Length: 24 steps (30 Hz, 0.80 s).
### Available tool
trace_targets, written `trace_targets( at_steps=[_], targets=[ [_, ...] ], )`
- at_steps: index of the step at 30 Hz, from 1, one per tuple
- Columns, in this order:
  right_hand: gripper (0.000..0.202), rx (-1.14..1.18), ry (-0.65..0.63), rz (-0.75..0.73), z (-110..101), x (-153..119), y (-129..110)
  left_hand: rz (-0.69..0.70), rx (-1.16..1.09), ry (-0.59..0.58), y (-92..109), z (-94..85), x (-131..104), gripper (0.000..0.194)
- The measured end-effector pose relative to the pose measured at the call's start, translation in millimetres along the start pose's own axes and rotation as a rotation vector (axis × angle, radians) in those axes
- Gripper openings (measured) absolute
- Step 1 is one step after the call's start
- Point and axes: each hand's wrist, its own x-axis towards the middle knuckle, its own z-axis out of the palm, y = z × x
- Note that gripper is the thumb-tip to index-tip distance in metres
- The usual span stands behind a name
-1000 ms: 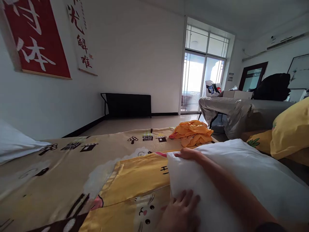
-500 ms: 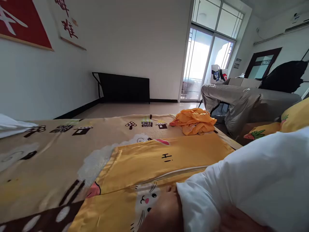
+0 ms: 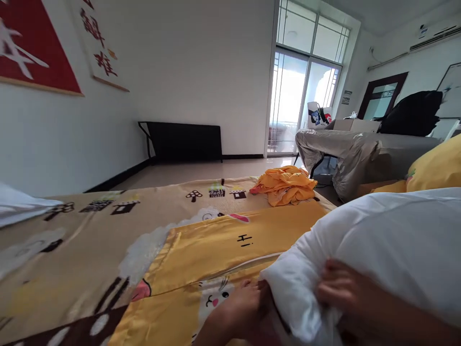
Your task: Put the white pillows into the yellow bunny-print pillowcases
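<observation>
A yellow pillowcase [image 3: 194,250] printed with "Hi" and a cat face lies flat, a long slit-like opening running across it. My left hand [image 3: 247,302] is closed at the near part of this opening, its fingers curled over the yellow edge. Right beside it, the corner of a plump white pillow [image 3: 389,230] rests on the case and partly covers it. My right hand [image 3: 338,286], slightly blurred, is bent over the pillow's near side, gripping its white cloth. The pillow's lower end between my hands is partly hidden.
A beige patterned blanket [image 3: 162,197] lies under everything. Crumpled orange cloth [image 3: 284,185] sits at its far edge. White fabric [image 3: 21,204] is at left, a yellow pillow [image 3: 435,166] at right. Beyond stand a plastic-covered table [image 3: 334,142] and a black panel [image 3: 183,142] against the wall.
My right hand has come up and forward onto the pillow's side. The pillow has shifted left and its corner has bunched up, while my left hand stays near the opening.
</observation>
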Motion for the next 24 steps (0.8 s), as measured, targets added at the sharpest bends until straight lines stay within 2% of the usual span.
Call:
trace_targets(
  at_steps=[3, 5, 7, 10, 13, 16, 19, 21, 24],
  targets=[
    [0.022, 0.022, -0.003, 0.028, -44.4, 30.9, 35.3, -0.041, -0.057, 0.042, 14.7, -11.6, -4.0, 0.053],
    [0.018, -0.029, -0.013, 0.076, -66.9, 53.5, 58.1, -0.056, -0.118, 0.092, 25.5, -20.2, -7.4, 0.057],
    [0.013, -0.088, -0.012, 0.120, -82.6, 73.4, 75.7, -0.064, -0.154, 0.134, 34.2, -27.5, -10.9, 0.056],
    [0.014, -0.122, -0.019, 0.116, -94.3, 92.7, 89.8, -0.074, -0.184, 0.214, 39.2, -32.0, -13.8, 0.055],
    [0.015, -0.128, -0.055, 0.103, -93.8, 98.9, 91.6, -0.125, -0.210, 0.229, 35.1, -29.2, -12.4, 0.055],
    [0.013, -0.178, -0.113, 0.138, -83.0, 95.1, 84.3, -0.136, -0.197, 0.166, 29.3, -26.9, -11.9, 0.054],
    [0.014, -0.274, -0.097, 0.177, -66.3, 84.8, 70.5, -0.120, -0.140, 0.102, 31.7, -31.9, -18.9, 0.046],
    [0.016, -0.337, -0.037, 0.184, -54.8, 76.2, 60.9, -0.140, -0.108, 0.182, 39.0, -39.6, -25.7, 0.037],
    [0.016, -0.388, 0.054, 0.147, -41.8, 64.4, 52.0, -0.196, -0.092, 0.504, 52.8, -54.6, -26.1, 0.038]
  ],
)
